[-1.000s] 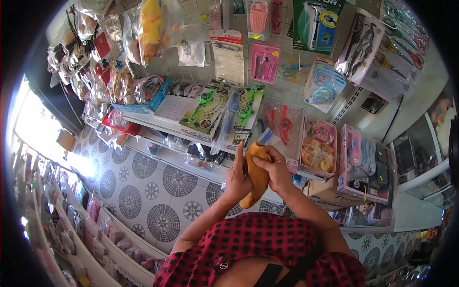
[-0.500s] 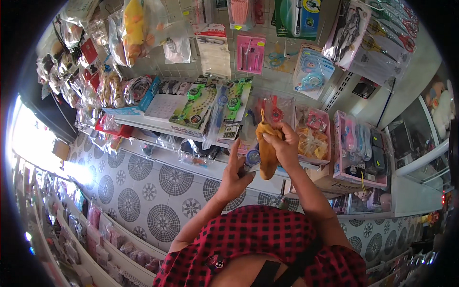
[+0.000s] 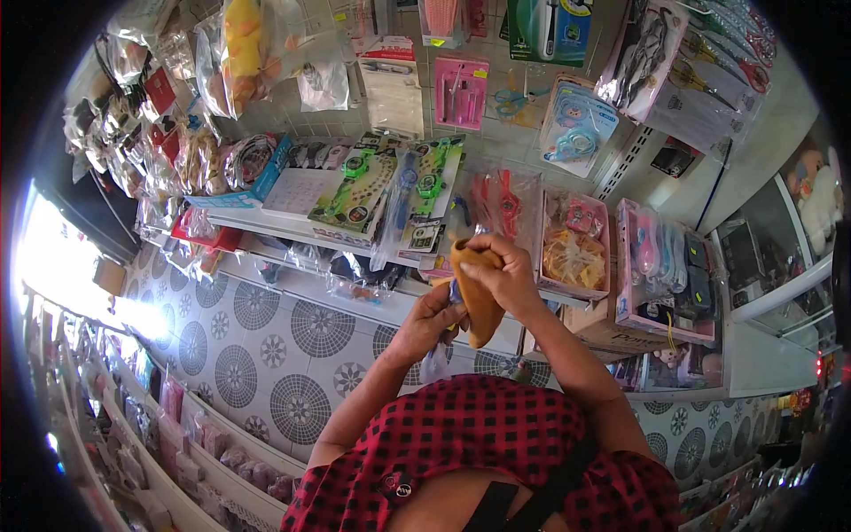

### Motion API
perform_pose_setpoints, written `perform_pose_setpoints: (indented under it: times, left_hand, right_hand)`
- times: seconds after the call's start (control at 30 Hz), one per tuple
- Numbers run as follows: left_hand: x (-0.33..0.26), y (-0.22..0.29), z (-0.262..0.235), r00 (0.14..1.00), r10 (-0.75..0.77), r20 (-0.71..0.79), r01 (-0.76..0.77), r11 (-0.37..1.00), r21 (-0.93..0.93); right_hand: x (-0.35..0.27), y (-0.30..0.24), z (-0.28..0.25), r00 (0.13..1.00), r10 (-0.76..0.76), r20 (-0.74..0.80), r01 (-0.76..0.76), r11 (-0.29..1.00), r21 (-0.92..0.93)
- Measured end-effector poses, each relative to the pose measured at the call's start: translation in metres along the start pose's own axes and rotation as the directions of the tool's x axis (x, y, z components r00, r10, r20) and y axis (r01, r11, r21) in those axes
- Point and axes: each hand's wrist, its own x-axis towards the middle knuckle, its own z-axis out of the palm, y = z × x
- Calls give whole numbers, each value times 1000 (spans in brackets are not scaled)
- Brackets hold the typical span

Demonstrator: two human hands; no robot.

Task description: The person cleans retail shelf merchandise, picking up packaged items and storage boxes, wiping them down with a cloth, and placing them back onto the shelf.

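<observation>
My right hand grips a mustard-yellow cloth, which is bunched at the top and hangs down in front of the shelf edge. My left hand is closed just left of the cloth, around a small blue item in clear plastic. The plastic dangles below my fingers; most of the item is hidden, though it looked like a round-faced watch earlier. Beyond my hands, the shelf carries green toy watches on cards, a bagged blue watch and a bagged red watch.
Right of my hands stand a pink box of yellow packets and a pink-edged tray of bagged goods. Scissors and carded goods hang on the wall. A lower shelf edge runs beneath; patterned floor tiles lie below.
My left hand has closed its fingers and come in against the cloth. My right hand has shifted slightly left and down, and the cloth's tip no longer sticks up.
</observation>
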Motion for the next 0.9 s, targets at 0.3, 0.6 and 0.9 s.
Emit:
perform_pose_setpoints:
  times: [0.3, 0.6, 0.9]
  left_hand:
    - [15, 6, -7, 992, -12, -123, -55, 850, -524]
    - [34, 1, 7, 988, 66, -142, -149, 678, -720]
    - [30, 15, 13, 962, 261, -79, -239, 667, -706]
  right_hand:
    - [25, -12, -48, 941, 149, -303, 19, 873, 487]
    - [-22, -15, 5, 997, -70, 17, 70, 997, 29]
    - [-43, -20, 17, 999, -13, -42, 6, 984, -176]
